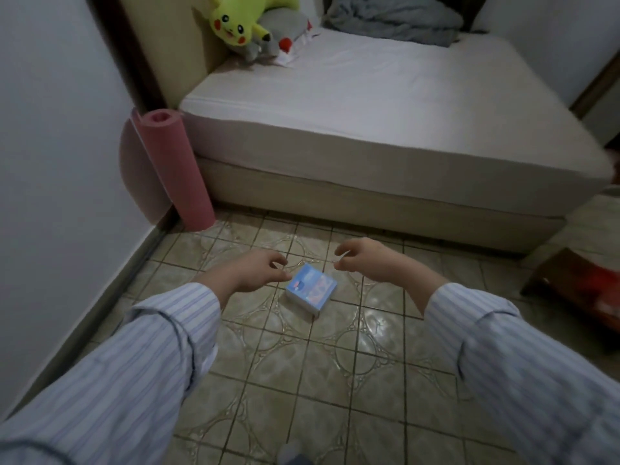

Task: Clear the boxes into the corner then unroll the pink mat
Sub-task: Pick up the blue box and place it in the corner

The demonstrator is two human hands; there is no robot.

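Both hands, left [256, 271] and right [364, 260], are held empty, loosely curled, above the blue box [311, 287]; the pink mat [171, 169] is stood rolled.

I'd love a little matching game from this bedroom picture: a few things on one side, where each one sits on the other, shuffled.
Things:
1. pink mat
2. blue box
3. yellow plush toy
4. grey blanket

Places:
A. lying flat on the tiled floor between the two hands
B. bunched at the far end of the bed
C. rolled up, standing in the corner by the wall
D. on the bed by the pillow

Pairs: 1-C, 2-A, 3-D, 4-B
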